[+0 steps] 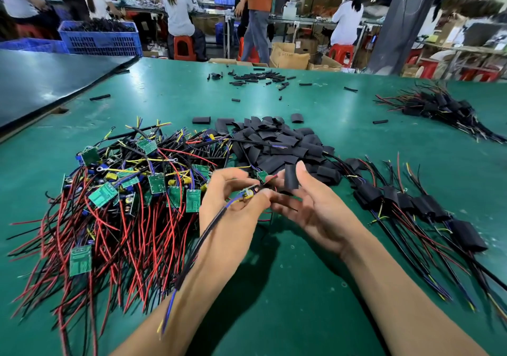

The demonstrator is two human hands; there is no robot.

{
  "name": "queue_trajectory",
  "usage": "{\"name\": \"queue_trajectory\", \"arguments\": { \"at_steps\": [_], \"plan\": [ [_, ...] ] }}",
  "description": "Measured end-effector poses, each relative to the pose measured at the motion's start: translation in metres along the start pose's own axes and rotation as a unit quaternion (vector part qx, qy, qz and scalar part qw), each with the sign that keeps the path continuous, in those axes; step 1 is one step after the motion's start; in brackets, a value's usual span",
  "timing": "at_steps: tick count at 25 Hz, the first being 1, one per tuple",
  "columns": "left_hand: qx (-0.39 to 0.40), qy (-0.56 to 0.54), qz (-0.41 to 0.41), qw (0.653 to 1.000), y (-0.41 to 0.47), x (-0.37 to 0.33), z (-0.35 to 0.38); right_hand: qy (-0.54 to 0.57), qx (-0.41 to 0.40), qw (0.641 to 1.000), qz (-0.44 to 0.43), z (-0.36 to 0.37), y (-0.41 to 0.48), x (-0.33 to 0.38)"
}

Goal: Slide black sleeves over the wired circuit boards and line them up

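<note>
Black sleeve [290,176] pinched in right hand [318,207], wired board [248,192] gripped in left hand [233,204]; its wires [214,225] may snag the sleeve mouth.

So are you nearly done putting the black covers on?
Not nearly. Done: a row of sleeved boards on the right, plus a bundle farther back. In hand: the left hand holds a board, the right hand pinches a sleeve, not yet on. Left: a big pile of bare boards and a heap of sleeves.

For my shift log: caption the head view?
Left hand holds a wired board, right hand a black sleeve.
</note>
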State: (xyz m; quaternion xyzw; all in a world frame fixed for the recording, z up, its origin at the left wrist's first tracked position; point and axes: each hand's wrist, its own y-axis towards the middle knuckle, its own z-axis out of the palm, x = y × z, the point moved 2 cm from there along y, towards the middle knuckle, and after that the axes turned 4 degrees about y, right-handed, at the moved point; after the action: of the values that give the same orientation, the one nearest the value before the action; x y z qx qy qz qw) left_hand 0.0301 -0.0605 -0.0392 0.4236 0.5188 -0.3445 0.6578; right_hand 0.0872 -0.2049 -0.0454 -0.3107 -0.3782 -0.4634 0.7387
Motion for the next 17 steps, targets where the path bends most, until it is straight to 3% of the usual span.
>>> {"name": "queue_trajectory", "arguments": {
  "at_steps": [4, 7, 10, 14, 17],
  "plan": [
    [0.102, 0.07, 0.002, 0.992, -0.004, 0.003, 0.008, -0.007, -0.031, 0.999, -0.024, -0.004, 0.002, 0.005],
    [0.184, 0.012, -0.015, 0.983, -0.005, 0.006, 0.012, -0.006, -0.05, 0.999, -0.02, -0.008, 0.003, 0.006],
    [0.25, -0.044, -0.088, 0.963, -0.006, 0.007, 0.012, 0.002, -0.058, 0.998, -0.001, -0.011, 0.005, 0.004],
    [0.245, -0.137, -0.186, 0.942, 0.0, 0.009, 0.009, -0.028, -0.033, 0.999, 0.017, -0.01, 0.004, 0.002],
    [0.198, -0.17, -0.197, 0.945, 0.003, 0.009, 0.005, -0.043, -0.028, 0.999, 0.013, -0.008, 0.003, 0.001]
  ]
}}
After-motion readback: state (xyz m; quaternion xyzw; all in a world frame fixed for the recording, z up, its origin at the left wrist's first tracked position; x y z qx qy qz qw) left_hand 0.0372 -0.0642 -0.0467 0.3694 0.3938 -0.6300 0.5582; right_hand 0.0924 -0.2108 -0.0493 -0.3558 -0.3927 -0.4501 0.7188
